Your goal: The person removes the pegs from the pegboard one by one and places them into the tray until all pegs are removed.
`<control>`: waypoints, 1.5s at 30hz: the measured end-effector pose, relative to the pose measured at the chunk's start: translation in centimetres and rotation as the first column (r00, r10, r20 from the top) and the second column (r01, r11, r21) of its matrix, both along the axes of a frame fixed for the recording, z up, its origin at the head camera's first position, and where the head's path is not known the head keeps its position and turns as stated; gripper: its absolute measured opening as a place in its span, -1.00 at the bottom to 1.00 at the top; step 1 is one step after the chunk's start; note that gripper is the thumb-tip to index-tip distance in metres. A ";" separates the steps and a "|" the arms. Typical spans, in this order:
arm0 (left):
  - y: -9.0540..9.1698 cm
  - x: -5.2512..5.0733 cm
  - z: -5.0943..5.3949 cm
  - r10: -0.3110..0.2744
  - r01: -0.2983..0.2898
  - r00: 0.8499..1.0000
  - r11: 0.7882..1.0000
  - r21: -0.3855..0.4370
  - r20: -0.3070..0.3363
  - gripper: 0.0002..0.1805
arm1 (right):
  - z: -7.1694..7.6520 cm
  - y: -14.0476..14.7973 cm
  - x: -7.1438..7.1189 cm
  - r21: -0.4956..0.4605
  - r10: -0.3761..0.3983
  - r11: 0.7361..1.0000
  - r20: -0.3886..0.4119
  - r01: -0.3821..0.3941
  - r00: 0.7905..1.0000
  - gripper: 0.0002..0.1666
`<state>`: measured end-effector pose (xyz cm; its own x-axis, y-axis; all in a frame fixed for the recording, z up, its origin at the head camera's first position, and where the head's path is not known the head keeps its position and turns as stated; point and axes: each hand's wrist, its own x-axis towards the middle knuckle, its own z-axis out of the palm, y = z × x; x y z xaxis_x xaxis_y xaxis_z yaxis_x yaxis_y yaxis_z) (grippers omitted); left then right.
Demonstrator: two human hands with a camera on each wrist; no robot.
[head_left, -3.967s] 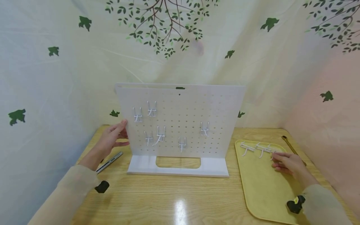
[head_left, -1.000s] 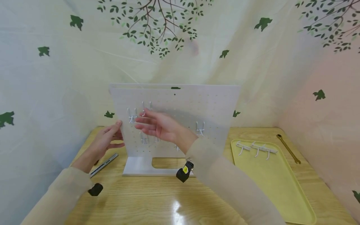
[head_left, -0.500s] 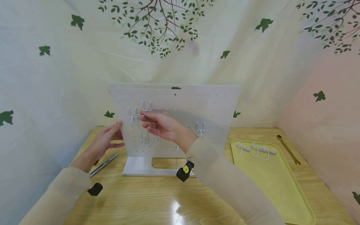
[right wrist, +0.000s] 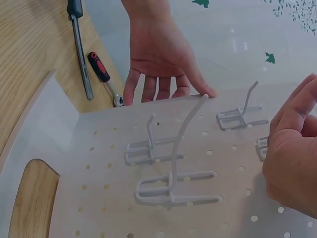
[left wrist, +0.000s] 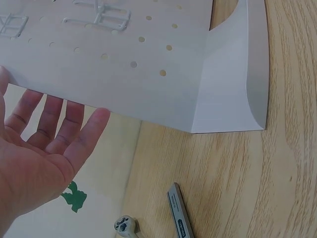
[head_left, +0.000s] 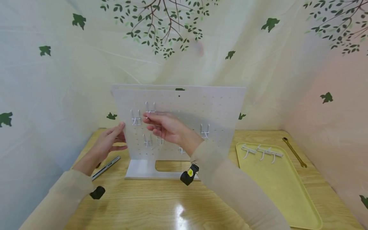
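A white pegboard (head_left: 218, 105) stands upright on its base, with several white wire hooks on it. At its left edge my left hand (head_left: 104, 145) holds the board; in the left wrist view the fingers of that hand (left wrist: 44, 153) lie behind the edge. With thumb and fingertips, my right hand (head_left: 172, 129) pinches the upper hook (head_left: 150, 111) near the board's left side. Part of that hook shows beside the right hand (right wrist: 294, 153) in the right wrist view. The right hand and forearm partly cover the lower hooks. Another hook (head_left: 205, 131) hangs at the right.
On the right lies a yellow tray (head_left: 281, 191) with three white hooks (head_left: 263, 151) at its far end. A wrench (head_left: 294, 152) lies beyond the tray. Left of the board's base is a grey bar-shaped tool (head_left: 106, 167); a red-and-black handled tool (right wrist: 99, 67) lies near it.
My right hand has moved left from the tray to the upper hook, and its fingers have drawn in over the last second. My left hand has stayed on the board's edge.
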<state>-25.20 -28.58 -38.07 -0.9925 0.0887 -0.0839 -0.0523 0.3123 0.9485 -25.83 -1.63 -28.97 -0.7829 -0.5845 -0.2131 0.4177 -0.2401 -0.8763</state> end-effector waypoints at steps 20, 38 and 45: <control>-0.2 0.1 0.0 -0.011 0.011 1.000 1.000 0.006 -0.024 -0.18 | 1.0 3.7 1.1 0.239 0.069 0.971 -0.328 0.011 0.942 -0.52; 0.0 0.4 0.2 -0.013 0.013 1.000 1.000 0.013 -0.008 -0.17 | 0.9 10.4 2.3 0.329 0.028 0.923 -0.578 0.201 0.816 -0.56; 0.2 0.4 0.3 -0.017 0.017 1.000 1.000 0.006 -0.012 -0.17 | 1.2 13.4 3.2 0.363 0.029 0.898 -0.613 0.248 0.789 -0.56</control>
<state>-24.76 -28.43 -37.82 -0.9917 0.1065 -0.0720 -0.0360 0.3075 0.9509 -22.65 11.74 -27.81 -0.8829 -0.4545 0.1183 -0.2217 0.1812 -0.9581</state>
